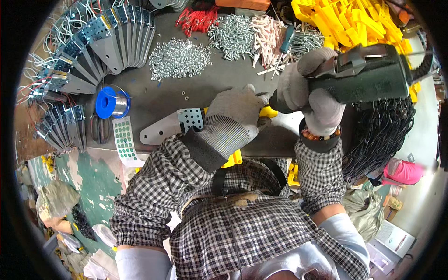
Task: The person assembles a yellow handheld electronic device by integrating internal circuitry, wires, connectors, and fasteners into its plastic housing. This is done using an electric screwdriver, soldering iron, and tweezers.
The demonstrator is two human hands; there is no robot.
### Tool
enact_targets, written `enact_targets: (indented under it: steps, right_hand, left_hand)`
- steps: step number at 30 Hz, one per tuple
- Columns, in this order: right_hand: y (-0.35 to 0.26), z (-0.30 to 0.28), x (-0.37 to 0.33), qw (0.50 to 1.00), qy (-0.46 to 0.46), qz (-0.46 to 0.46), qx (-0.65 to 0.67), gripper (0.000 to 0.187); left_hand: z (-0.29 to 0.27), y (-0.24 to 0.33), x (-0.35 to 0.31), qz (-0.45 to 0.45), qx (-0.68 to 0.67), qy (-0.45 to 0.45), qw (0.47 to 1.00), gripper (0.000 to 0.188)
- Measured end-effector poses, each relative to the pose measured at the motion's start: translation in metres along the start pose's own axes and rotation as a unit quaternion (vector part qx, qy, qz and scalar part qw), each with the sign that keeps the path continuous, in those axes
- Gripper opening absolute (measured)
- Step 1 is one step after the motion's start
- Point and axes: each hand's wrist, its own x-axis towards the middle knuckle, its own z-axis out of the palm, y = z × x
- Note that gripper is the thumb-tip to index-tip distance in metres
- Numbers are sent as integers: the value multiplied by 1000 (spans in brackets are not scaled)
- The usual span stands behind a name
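My right hand (322,109), in a light grey glove, grips a dark green power driver (373,74) held level above the bench. The driver's narrow front end points left, close to the fingertips of my left hand (235,112). That hand, also gloved, is closed over a yellow plastic part (268,112) and covers most of it. From under its wrist side a grey tapered plate (161,132) with a perforated bluish end sticks out to the left. Whether plate and yellow part are joined is hidden by my glove.
Along the back lie nuts (179,58), silver screws (231,37), pinkish sleeves (266,37), red pieces (196,21) and yellow plastic parts (354,21). A solder spool (106,102), scissors (99,130) and a sticker strip (124,140) sit left. Black cables (380,137) hang right.
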Motion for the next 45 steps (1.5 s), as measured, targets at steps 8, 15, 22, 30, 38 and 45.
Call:
enact_targets:
  steps: [8, 15, 22, 30, 38, 45]
  right_hand:
    - [1, 10, -4, 990, 130, 50, 3, 35]
    - [-2, 39, 9, 922, 272, 16, -276, 14]
    - [-66, 37, 18, 976, -200, -84, 18, 52]
    - [-5, 96, -30, 998, -34, -44, -24, 47]
    - [0, 102, -35, 997, -11, -22, -79, 36]
    - [-3, 125, -54, 863, 206, -25, -461, 27]
  left_hand:
    - [-2, 5, 2, -25, 36, 8, 999, 42]
    - [1, 8, -1, -38, -1, 30, 999, 38]
    - [20, 7, 13, -16, 73, 149, 986, 37]
    - [24, -13, 23, 8, 41, 88, 995, 38]
    - [34, -25, 28, 74, 42, 117, 989, 39]
    - [24, -25, 4, 31, 41, 155, 987, 36]
